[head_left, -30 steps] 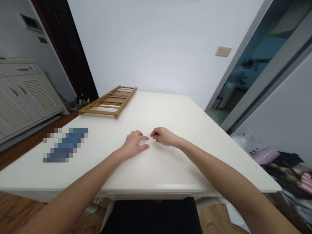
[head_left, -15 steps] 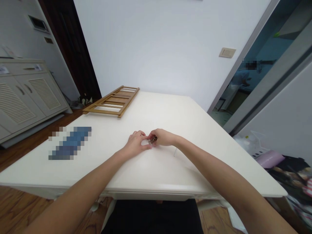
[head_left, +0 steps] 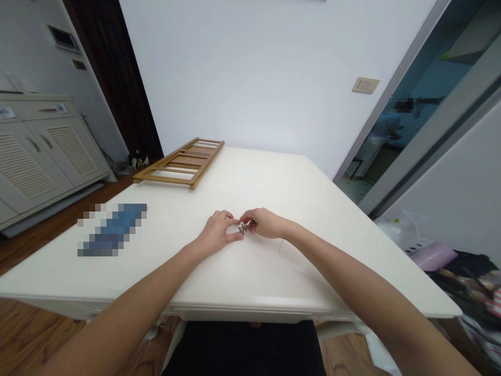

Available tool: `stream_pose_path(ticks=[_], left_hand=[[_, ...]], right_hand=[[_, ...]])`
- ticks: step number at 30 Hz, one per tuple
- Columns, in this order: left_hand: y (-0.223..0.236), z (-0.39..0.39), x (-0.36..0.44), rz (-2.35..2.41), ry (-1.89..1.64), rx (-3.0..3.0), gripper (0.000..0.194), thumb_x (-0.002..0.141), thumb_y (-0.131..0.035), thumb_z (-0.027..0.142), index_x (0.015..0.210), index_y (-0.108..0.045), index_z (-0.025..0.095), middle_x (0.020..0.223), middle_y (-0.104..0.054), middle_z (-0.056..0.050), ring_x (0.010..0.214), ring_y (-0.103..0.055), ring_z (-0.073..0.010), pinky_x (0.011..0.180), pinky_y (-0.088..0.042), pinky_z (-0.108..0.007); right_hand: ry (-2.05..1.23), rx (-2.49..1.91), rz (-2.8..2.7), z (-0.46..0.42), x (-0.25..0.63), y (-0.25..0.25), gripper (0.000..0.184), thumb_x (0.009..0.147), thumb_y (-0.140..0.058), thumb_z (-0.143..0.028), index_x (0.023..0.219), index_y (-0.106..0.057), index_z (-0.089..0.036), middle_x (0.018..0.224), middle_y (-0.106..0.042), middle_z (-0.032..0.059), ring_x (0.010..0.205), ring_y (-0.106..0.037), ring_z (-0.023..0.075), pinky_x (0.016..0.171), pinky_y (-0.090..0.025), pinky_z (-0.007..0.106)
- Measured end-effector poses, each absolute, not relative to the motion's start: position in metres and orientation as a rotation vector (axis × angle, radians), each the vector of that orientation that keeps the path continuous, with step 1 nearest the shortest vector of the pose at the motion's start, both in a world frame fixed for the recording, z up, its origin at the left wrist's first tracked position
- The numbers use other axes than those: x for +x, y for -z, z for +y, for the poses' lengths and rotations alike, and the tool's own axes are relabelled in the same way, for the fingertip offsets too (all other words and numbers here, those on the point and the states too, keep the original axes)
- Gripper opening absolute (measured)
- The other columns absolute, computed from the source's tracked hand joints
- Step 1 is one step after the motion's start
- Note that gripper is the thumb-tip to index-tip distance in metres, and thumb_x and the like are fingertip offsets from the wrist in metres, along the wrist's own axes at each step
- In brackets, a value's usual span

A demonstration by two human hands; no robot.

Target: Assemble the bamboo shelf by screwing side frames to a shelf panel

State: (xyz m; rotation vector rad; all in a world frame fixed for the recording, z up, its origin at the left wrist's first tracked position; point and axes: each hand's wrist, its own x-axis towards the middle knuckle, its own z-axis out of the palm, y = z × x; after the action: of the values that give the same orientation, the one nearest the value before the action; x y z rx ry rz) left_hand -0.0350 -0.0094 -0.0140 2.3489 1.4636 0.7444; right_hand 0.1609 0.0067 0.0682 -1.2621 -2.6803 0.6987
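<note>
Screws (head_left: 242, 228), a small metallic pile too small to tell piece by piece, lie on the white table (head_left: 250, 271), toward its near edge, between the left hand (head_left: 216, 233), whose thumb and forefinger curve part-open beside them, and the right hand (head_left: 264, 223), whose fingertips are bunched nearly closed, though what they hold I cannot tell. Just below the right wrist lies a thin pale strip (head_left: 281, 245), and a wooden frame (head_left: 183, 163) lies at the table's far left corner, beyond a blurred blue item (head_left: 117, 227) by the left edge.
</note>
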Motion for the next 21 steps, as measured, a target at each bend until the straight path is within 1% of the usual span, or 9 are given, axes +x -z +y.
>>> stream_pose_path(ticks=[4,6,7,9,12,16,21], left_hand=[[0.009,-0.010,-0.041,1.404,-0.781,2.270,0.043,0.074,-0.073,0.049,0.110,-0.073,0.026,0.112,-0.063,-0.007,0.109,-0.054,-0.0277,0.099,-0.043,-0.042],[0.003,-0.011,-0.046,1.355,-0.782,2.203,0.047,0.070,-0.076,0.047,0.111,-0.072,0.025,0.113,-0.065,-0.006,0.109,-0.056,-0.0266,0.099,-0.044,-0.041],[0.001,-0.011,-0.048,1.342,-0.774,2.169,0.045,0.068,-0.077,0.045,0.108,-0.072,0.024,0.114,-0.066,-0.006,0.109,-0.057,-0.0260,0.100,-0.044,-0.040],[-0.004,-0.013,-0.053,1.344,-0.755,2.121,0.034,0.066,-0.077,0.040,0.096,-0.073,0.023,0.116,-0.066,-0.005,0.110,-0.058,-0.0253,0.102,-0.043,-0.039],[-0.007,-0.014,-0.055,1.370,-0.735,2.110,0.019,0.066,-0.075,0.038,0.078,-0.072,0.023,0.118,-0.066,-0.004,0.111,-0.059,-0.0252,0.103,-0.042,-0.039],[-0.006,-0.016,-0.053,1.371,-0.740,2.141,0.018,0.071,-0.070,0.041,0.075,-0.073,0.024,0.115,-0.066,-0.004,0.109,-0.060,-0.0248,0.101,-0.043,-0.039],[-0.002,-0.016,-0.051,1.351,-0.775,2.197,0.014,0.076,-0.065,0.035,0.072,-0.073,0.025,0.105,-0.068,-0.003,0.104,-0.060,-0.0232,0.096,-0.045,-0.036]], right_hand=[[-0.631,-1.213,-2.667,0.005,0.164,-0.066,0.039,0.077,-0.055,0.002,0.108,-0.070,-0.014,0.092,-0.075,0.0063,0.078,-0.068,0.0154,0.072,-0.049,0.023],[-0.631,-1.206,-2.637,0.005,0.166,-0.062,0.040,0.076,-0.055,0.003,0.109,-0.069,-0.015,0.096,-0.075,0.0070,0.082,-0.069,0.0161,0.073,-0.049,0.023],[-0.641,-1.206,-2.617,0.005,0.167,-0.060,0.042,0.075,-0.055,0.004,0.110,-0.068,-0.015,0.099,-0.074,0.0074,0.084,-0.069,0.0161,0.074,-0.050,0.023],[-0.668,-1.211,-2.580,0.006,0.169,-0.057,0.046,0.072,-0.054,0.006,0.111,-0.067,-0.014,0.102,-0.074,0.0079,0.085,-0.069,0.0155,0.075,-0.050,0.023],[-0.677,-1.218,-2.544,0.006,0.171,-0.052,0.048,0.071,-0.052,0.007,0.111,-0.067,-0.014,0.100,-0.074,0.0073,0.083,-0.070,0.0146,0.076,-0.051,0.023],[-0.687,-1.232,-2.483,0.006,0.173,-0.050,0.045,0.073,-0.049,0.007,0.108,-0.068,-0.015,0.097,-0.074,0.0072,0.086,-0.069,0.0148,0.076,-0.052,0.024],[-0.727,-1.219,-2.420,0.009,0.174,-0.048,0.054,0.069,-0.041,0.012,0.107,-0.068,-0.014,0.096,-0.073,0.0069,0.080,-0.068,0.0119,0.076,-0.053,0.024]])
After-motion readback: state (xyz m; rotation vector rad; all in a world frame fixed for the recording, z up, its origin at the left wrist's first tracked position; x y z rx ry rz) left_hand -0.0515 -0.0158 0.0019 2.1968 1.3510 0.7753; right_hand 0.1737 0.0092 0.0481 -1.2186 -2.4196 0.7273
